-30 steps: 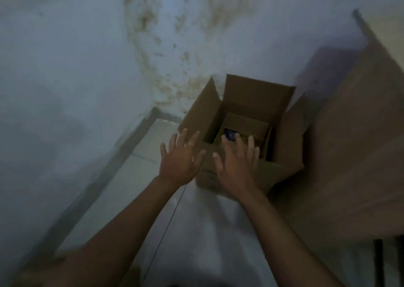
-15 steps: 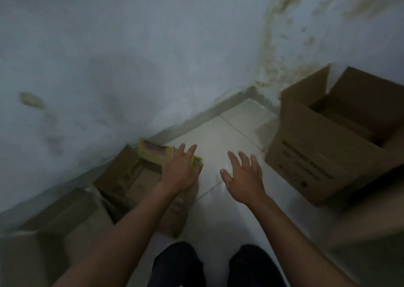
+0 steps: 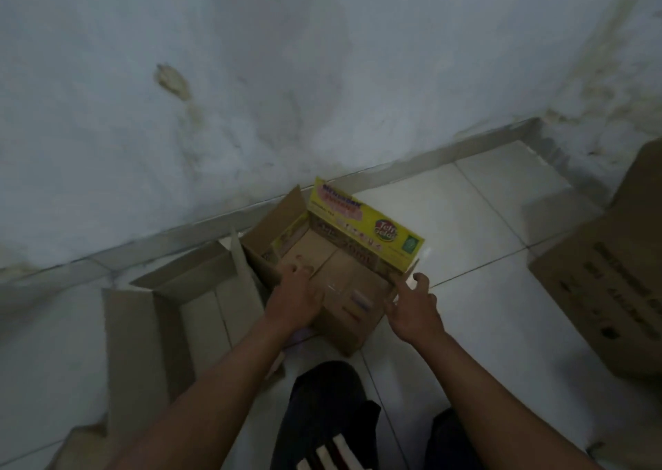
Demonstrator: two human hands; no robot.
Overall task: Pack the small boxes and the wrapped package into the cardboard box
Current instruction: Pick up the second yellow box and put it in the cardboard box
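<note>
Teh Gelas carton (image 3: pixel 344 290) at frame centre being gripped: near wall by curled left hand (image 3: pixel 297 301), right corner being pinched by right hand (image 3: pixel 412 308). Judged light, thin-walled, floppy-flapped; walls being preferred. Cardboard box (image 3: pixel 609 290) at right edge.

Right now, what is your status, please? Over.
Left grip and right grip hold yellow-flapped box by its walls. Big cardboard box far right. Open carton beside, left.

Yellow printed flap (image 3: pixel 365 224), brown box (image 3: pixel 353 322).

Right edge cuts off the large cardboard box (image 3: pixel 616 290).
</note>
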